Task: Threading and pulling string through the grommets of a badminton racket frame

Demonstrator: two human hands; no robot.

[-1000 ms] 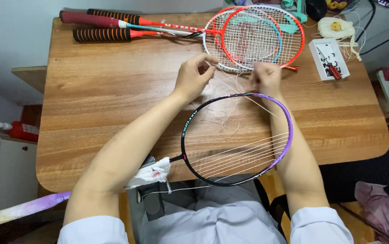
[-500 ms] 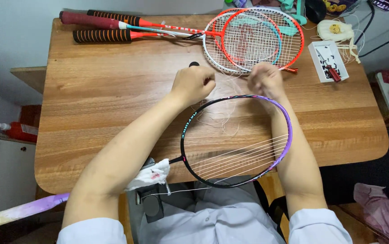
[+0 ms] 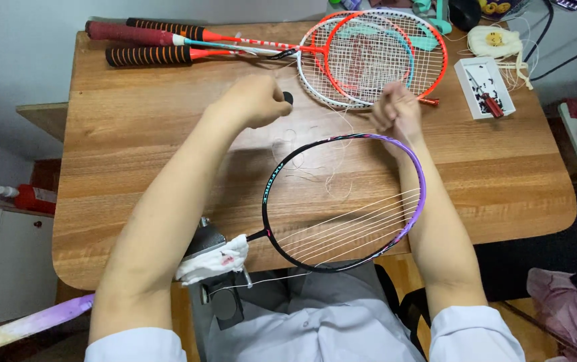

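Left hand (image 3: 256, 100) sits fisted near the tabletop's (image 3: 134, 154) far middle, apparently pinching thin white string (image 3: 332, 175); what else it holds I cannot tell. Right hand (image 3: 395, 114) is clenched on the racket (image 3: 342, 201) rim's far edge. Racket lies at the near edge, head right, shaft running left toward the clamp (image 3: 216, 258). Light, stiff frame, probably best gripped at the rim; string looks slippery, limp.

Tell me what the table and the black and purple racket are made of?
The table looks like wood, or a wood-look top: brown grain stripes under a smooth, slightly shiny finish. The black and purple racket has a thin, glossy painted frame, maybe metal or carbon; the picture can't settle which. Its strings look like thin white plastic cord.
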